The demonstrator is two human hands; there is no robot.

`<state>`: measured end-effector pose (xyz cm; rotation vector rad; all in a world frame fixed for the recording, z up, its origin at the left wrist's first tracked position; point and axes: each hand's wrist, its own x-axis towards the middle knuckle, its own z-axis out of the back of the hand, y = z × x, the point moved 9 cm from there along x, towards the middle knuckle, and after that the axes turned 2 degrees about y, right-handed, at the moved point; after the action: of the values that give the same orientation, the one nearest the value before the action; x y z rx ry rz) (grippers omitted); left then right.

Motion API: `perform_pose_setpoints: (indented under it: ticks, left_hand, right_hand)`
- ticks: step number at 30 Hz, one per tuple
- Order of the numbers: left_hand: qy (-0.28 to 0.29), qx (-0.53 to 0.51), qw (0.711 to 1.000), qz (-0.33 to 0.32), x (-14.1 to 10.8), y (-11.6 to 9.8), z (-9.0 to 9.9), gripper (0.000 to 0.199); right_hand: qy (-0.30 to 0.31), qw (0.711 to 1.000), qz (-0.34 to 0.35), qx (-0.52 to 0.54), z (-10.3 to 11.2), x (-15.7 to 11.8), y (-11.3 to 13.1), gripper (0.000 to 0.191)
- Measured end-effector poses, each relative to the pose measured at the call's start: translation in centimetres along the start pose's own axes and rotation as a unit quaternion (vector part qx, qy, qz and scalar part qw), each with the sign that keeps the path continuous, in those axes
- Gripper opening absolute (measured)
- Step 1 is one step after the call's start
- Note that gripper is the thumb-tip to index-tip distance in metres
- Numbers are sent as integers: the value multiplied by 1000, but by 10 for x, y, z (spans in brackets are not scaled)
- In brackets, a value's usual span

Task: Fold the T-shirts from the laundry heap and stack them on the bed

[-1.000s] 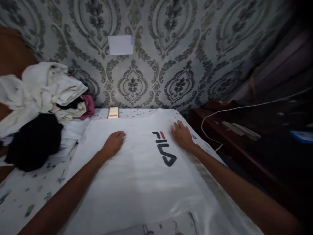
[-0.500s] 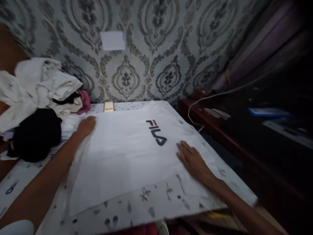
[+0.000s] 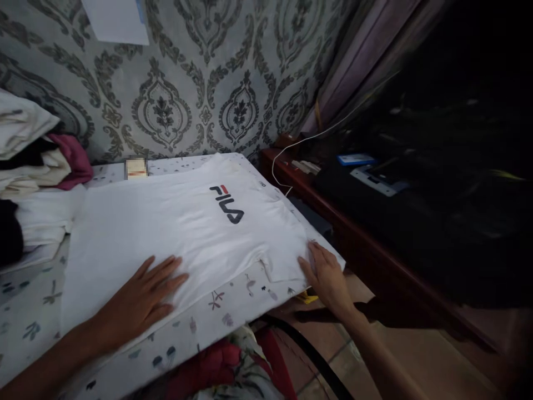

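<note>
A white T-shirt (image 3: 158, 216) with a dark and red FILA print lies spread flat, its hem toward the left and its sleeves toward the right. My left hand (image 3: 145, 294) rests on the shirt's near side, fingers spread and palm down. At the near right sleeve is my right hand (image 3: 327, 272), its fingertips touching the cloth by the edge; the fingers look stretched out, with no cloth visibly pinched. Faint wrinkles run across the shirt between the two hands. Beneath it is a table covered with a patterned white cloth (image 3: 195, 339).
Crumpled white, black and pink clothes (image 3: 37, 150) pile up at the left. A small box (image 3: 136, 168) stands by the wall. To the right, a dark red wooden desk (image 3: 353, 222) holds a white cable (image 3: 278, 155) and a blue item (image 3: 356, 160). Red fabric (image 3: 216, 361) hangs below the near edge.
My left hand has come from the shirt's far left edge to its near side. My right hand has shifted along to the near sleeve. The view has turned right.
</note>
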<state>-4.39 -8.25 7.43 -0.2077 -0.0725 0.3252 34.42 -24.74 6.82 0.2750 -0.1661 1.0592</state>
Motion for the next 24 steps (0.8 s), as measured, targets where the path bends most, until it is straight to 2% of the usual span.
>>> perform_pose_setpoints:
  ticks: [3, 5, 10, 12, 15, 17, 19, 20, 22, 24]
  left_hand:
    - [7, -17, 999, -44, -6, -13, 1, 57]
    - [8, -24, 998, -64, -7, -19, 1, 60]
    - [14, -10, 996, -90, -10, -28, 6, 60]
    - [16, -9, 996, -91, -12, -28, 10, 58]
    - [24, -18, 995, -94, -12, -26, 14, 57]
    - [25, -27, 996, -85, -3, -22, 14, 55]
    - [15, -29, 998, -54, 15, -13, 13, 54]
    - [8, -27, 999, -35, 27, -9, 11, 54]
    - [-3, -22, 1000, -14, 52, -7, 7, 58]
    - [-6, -23, 999, -36, 73, -19, 0, 63]
  right_hand:
    - [0, 996, -81, -32, 9, -9, -10, 54]
    - [17, 995, -99, -15, 11, -8, -13, 45]
    - [65, 977, -152, 132, 12, -2, -36, 35]
    - [88, 968, -150, 180, 11, -3, -45, 32]
    - [94, 974, -143, 148, 11, -4, -59, 25]
    - [41, 987, -130, 90, 19, 2, -63, 26]
    - [-29, 994, -86, 56, 28, 16, -48, 32]
    - [-50, 996, -48, 57, 30, 25, -31, 34]
    - [-46, 994, 45, 87, 23, 44, 16, 38]
    - [-3, 981, 150, 123, 9, 57, 75, 43]
